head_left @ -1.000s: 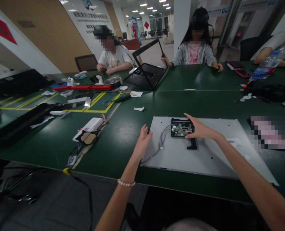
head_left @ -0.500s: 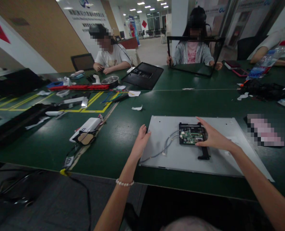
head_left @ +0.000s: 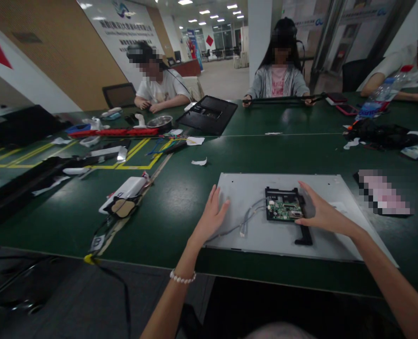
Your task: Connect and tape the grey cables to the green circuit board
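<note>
A flat grey metal panel (head_left: 251, 181) lies on the green table in front of me. On it sits a green circuit board (head_left: 282, 209) in a black plastic bracket (head_left: 303, 234), with grey cables (head_left: 248, 215) running off to the left. My right hand (head_left: 320, 212) grips the bracket's right side, thumb at the lower corner of the board and fingers at the upper edge. Over the panel's left edge is my left hand (head_left: 213, 215), open with fingers spread and holding nothing. A pearl bracelet (head_left: 183, 277) is on that wrist.
A phone (head_left: 383, 193) lies right of the panel. To the left are a white battery pack (head_left: 126, 195) with wires and long black parts (head_left: 25, 183). Farther back lie a black cover (head_left: 209, 115) and a bottle (head_left: 374, 101). Across the table, a person holds a black frame (head_left: 279, 100).
The bracket with the circuit board has shifted slightly right and toward me on the panel, with my right hand. My left hand's fingers have spread. The person opposite has lowered the black frame.
</note>
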Motion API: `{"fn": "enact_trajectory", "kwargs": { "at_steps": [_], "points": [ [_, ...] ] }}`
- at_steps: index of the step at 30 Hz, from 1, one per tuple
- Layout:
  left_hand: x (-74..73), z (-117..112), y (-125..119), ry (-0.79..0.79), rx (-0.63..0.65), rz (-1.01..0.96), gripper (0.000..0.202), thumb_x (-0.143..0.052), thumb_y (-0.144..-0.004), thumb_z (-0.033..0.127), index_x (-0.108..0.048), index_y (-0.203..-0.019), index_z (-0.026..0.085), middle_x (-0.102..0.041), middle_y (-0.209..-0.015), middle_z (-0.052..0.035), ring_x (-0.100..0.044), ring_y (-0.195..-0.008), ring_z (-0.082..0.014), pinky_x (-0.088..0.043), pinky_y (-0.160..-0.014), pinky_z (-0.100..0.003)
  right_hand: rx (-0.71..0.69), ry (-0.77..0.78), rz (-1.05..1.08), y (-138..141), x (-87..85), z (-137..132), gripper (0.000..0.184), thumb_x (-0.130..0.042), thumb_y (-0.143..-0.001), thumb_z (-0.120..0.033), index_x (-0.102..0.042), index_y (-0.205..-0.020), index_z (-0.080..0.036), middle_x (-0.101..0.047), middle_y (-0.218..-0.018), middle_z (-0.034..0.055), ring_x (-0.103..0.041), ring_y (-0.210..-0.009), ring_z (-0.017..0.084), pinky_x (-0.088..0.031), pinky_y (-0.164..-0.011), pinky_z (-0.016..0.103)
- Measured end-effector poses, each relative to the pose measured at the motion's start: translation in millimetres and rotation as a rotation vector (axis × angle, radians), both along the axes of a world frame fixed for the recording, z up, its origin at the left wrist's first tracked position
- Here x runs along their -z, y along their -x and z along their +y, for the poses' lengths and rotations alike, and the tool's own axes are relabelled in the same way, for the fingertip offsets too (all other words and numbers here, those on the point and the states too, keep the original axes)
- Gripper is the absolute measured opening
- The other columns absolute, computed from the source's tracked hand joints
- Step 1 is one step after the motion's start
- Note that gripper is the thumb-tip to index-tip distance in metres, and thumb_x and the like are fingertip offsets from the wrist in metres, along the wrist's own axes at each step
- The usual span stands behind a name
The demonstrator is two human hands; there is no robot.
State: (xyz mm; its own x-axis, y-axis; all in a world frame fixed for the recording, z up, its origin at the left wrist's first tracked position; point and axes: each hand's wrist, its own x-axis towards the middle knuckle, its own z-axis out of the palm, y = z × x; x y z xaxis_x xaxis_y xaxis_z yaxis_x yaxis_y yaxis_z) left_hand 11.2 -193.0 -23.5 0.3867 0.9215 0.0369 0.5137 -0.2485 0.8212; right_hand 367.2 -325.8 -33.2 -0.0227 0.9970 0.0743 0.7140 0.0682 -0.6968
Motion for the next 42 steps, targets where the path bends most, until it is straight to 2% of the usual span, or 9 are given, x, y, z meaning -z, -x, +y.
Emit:
{"fn": "enact_trajectory", "kwargs": {
  "at_steps": [3, 5, 9, 14, 18, 24, 31, 36, 42],
  "points": [
    [-0.3, -10.8, 1.9, -0.048, 0.079, 0.095, 0.065, -0.052, -0.090, 0.049, -0.040, -0.146, 0.018, -0.026, -0.160, -0.0099, -0.012, -0.150, -0.0263, -0.001, -0.122, -0.040, 0.075, 0.031, -0.065, -14.5, 4.3, -15.4, 0.106, -0.070, -0.075, -0.055, -0.005, -0.156, -0.033, -0.016, -0.163, 0.0106, -0.018, -0.147, 0.040, -0.024, -0.113, 0.066],
    [0.3, -16.7, 2.8, -0.076, 0.088, 0.166, 0.064, -0.052, -0.091, 0.049, -0.043, -0.145, 0.018, -0.032, -0.158, -0.0110, -0.013, -0.150, -0.0299, 0.002, -0.121, -0.045, 0.083, 0.059, -0.104, -23.7, 9.2, -26.1, 0.105, -0.068, -0.076, -0.056, -0.005, -0.156, -0.032, -0.017, -0.163, 0.0109, -0.018, -0.147, 0.039, -0.024, -0.114, 0.064],
    [0.2, -22.5, 0.3, -0.144, 0.043, 0.227, 0.062, -0.053, -0.090, 0.049, -0.044, -0.145, 0.021, -0.035, -0.156, -0.0105, -0.013, -0.149, -0.0333, 0.010, -0.118, -0.051, 0.064, 0.060, -0.164, -30.6, 17.4, -37.9, 0.102, -0.065, -0.079, -0.057, -0.004, -0.157, -0.029, -0.018, -0.163, 0.0115, -0.016, -0.148, 0.037, -0.023, -0.116, 0.060],
    [-3.9, -23.6, -6.1, -0.135, -0.035, 0.166, 0.071, -0.058, -0.087, 0.050, -0.037, -0.149, 0.021, -0.040, -0.153, -0.0137, -0.004, -0.150, -0.0343, 0.020, -0.113, -0.055, 0.055, 0.045, -0.187, -25.5, 18.1, -34.5, 0.101, -0.064, -0.079, -0.057, -0.006, -0.157, -0.029, -0.021, -0.162, 0.0127, -0.017, -0.147, 0.038, -0.024, -0.114, 0.064],
    [-7.2, -23.3, -7.2, -0.099, -0.048, 0.158, 0.073, -0.060, -0.086, 0.048, -0.036, -0.150, 0.022, -0.037, -0.154, -0.0136, 0.003, -0.150, -0.0360, 0.017, -0.113, -0.059, 0.036, 0.039, -0.198, -20.8, 17.3, -30.6, 0.098, -0.062, -0.082, -0.057, -0.006, -0.157, -0.030, -0.019, -0.163, 0.0121, -0.015, -0.148, 0.036, -0.023, -0.116, 0.061],
    [-4.4, -19.6, -3.4, -0.142, -0.094, 0.166, 0.073, -0.060, -0.086, 0.046, -0.035, -0.151, 0.024, -0.040, -0.153, -0.0134, 0.005, -0.149, -0.0380, 0.014, -0.113, -0.063, 0.045, 0.028, -0.159, -14.0, 17.3, -26.0, 0.097, -0.063, -0.082, -0.057, -0.007, -0.156, -0.031, -0.021, -0.162, 0.0116, -0.017, -0.148, 0.037, -0.023, -0.116, 0.062],
    [-0.8, -17.6, 0.7, -0.200, -0.078, 0.278, 0.073, -0.053, -0.090, 0.049, -0.031, -0.152, 0.018, -0.039, -0.152, -0.0199, -0.003, -0.149, -0.0392, 0.017, -0.112, -0.061, 0.036, 0.023, -0.047, -1.1, 0.2, -9.7, 0.096, -0.063, -0.082, -0.055, -0.007, -0.156, -0.033, -0.018, -0.163, 0.0089, -0.021, -0.147, 0.035, -0.024, -0.116, 0.060],
    [0.3, -17.2, 2.7, -0.208, -0.063, 0.361, 0.071, -0.049, -0.092, 0.049, -0.029, -0.153, 0.017, -0.035, -0.154, -0.0193, -0.011, -0.148, -0.0391, 0.013, -0.113, -0.061, -0.088, -0.015, -0.004, 16.6, -6.1, 17.3, 0.099, -0.068, -0.078, -0.052, -0.010, -0.156, -0.031, -0.021, -0.162, 0.0089, -0.021, -0.147, 0.034, -0.021, -0.119, 0.056],
    [2.8, -16.8, 2.3, -0.261, -0.049, 0.506, 0.067, -0.043, -0.095, 0.047, -0.028, -0.152, 0.015, -0.037, -0.153, -0.0191, -0.020, -0.146, -0.0400, -0.002, -0.114, -0.066, -0.118, 0.015, 0.055, 18.5, -4.5, 30.6, 0.102, -0.073, -0.074, -0.049, -0.015, -0.156, -0.030, -0.028, -0.159, 0.0110, -0.031, -0.143, 0.035, -0.026, -0.117, 0.057]
  ]
}}
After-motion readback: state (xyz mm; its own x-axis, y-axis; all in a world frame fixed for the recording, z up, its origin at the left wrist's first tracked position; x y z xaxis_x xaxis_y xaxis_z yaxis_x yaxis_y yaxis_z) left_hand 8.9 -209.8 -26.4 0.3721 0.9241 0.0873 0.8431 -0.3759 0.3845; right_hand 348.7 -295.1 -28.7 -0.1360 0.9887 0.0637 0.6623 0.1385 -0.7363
